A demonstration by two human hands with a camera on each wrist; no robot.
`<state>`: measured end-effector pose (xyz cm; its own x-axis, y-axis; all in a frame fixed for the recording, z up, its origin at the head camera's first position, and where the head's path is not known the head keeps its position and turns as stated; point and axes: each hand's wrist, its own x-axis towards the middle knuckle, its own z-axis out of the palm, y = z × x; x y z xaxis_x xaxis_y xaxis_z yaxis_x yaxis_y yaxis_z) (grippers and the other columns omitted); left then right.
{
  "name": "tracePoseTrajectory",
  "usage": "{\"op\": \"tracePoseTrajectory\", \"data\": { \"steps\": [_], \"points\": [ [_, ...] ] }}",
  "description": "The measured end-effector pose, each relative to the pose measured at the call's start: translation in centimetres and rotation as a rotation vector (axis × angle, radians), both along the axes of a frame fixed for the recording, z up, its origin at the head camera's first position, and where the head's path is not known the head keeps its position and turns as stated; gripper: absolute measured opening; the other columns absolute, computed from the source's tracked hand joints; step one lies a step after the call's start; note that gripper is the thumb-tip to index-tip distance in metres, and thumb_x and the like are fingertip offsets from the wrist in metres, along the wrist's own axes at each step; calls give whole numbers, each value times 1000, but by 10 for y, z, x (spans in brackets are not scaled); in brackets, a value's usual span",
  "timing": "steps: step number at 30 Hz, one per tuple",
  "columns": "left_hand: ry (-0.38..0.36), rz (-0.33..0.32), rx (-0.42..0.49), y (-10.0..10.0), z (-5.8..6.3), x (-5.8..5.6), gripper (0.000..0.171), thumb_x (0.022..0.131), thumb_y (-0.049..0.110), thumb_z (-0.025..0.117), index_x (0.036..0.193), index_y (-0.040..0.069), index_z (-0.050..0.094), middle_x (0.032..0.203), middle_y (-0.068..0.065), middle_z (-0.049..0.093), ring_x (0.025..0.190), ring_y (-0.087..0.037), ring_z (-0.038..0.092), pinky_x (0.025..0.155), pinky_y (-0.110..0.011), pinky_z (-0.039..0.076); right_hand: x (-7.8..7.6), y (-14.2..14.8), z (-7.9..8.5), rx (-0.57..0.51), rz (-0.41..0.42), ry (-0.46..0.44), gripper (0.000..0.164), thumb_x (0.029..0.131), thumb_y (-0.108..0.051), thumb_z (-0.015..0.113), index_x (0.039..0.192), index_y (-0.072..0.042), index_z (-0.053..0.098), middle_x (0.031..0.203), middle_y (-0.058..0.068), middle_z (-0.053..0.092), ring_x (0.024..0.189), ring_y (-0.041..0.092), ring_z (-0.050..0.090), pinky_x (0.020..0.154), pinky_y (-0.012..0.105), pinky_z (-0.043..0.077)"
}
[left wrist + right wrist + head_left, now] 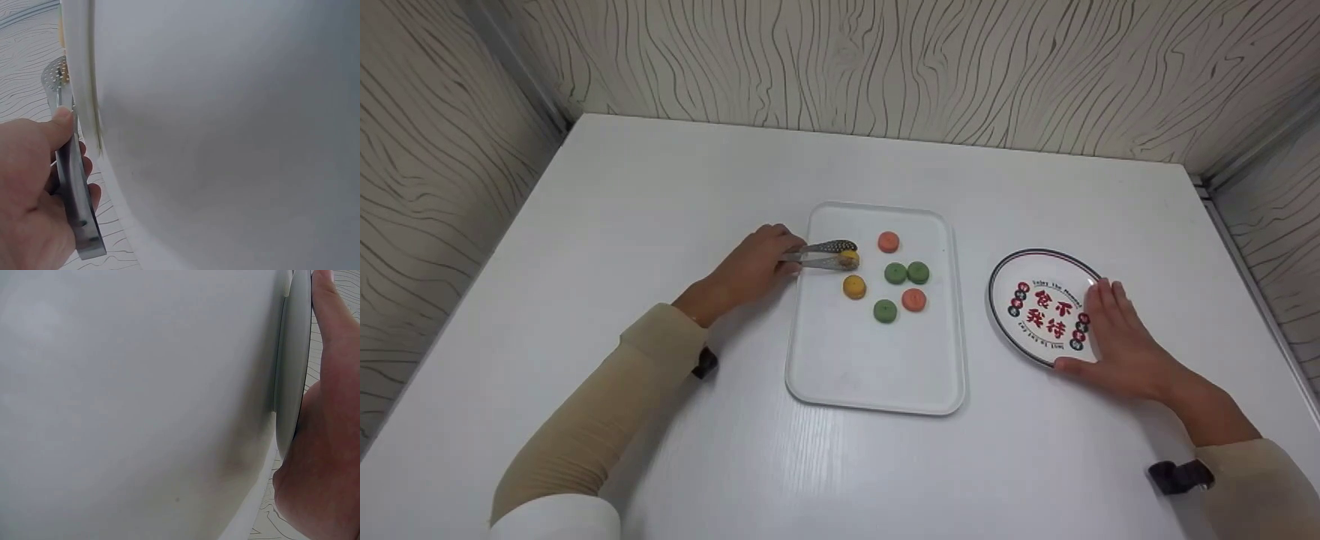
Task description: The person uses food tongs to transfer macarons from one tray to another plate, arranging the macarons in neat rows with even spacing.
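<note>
My left hand [765, 262] grips metal tongs [76, 185] with perforated heads, thumb on one arm and fingers curled behind the other. In the head view the tongs reach over the left edge of a white tray [870, 375], their tips around a small round yellow piece [849, 256]. A second yellow piece [854, 286] lies just below the tips. My right hand [1132, 349] rests at the right rim of a white plate [1005, 315] with red lettering, fingers extended and thumb at the lower edge. The right wrist view shows that plate [295, 365] edge-on beside the hand.
Three green pieces [885, 311] and two orange-pink ones [889, 241] lie on the tray, right of the tongs. The plate stands right of the tray on a white table [697, 172]. Wood-grain patterned panels [885, 67] rise behind the table and along both sides.
</note>
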<state>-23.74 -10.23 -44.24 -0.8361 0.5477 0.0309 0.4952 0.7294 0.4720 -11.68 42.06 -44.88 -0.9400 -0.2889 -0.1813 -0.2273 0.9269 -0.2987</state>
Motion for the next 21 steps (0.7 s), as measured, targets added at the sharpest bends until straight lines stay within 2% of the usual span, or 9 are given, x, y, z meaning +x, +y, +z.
{"op": "tracePoseTrajectory", "data": {
  "steps": [10, 21],
  "points": [
    [-27, 22, -4, -4, 3, 0, 36, 100, 18, 68, 133, 3, 64, 124, -14, 62, 118, -29, 55, 104, -41, 45, 0, 0, 0, 0, 7, 13, 124, 90, -55, 70, 153, 17, -8, 159, 41, -11, 149, 50, -19, 119, 35, -19],
    [-34, 20, 6, -9, 0, -1, 36, 101, 20, 66, 132, 2, 64, 123, -15, 62, 116, -29, 55, 103, -42, 44, 0, -1, 1, -2, -3, -3, 124, 90, -56, 70, 153, 16, -8, 160, 39, -13, 149, 49, -20, 119, 37, -19]
  ]
}}
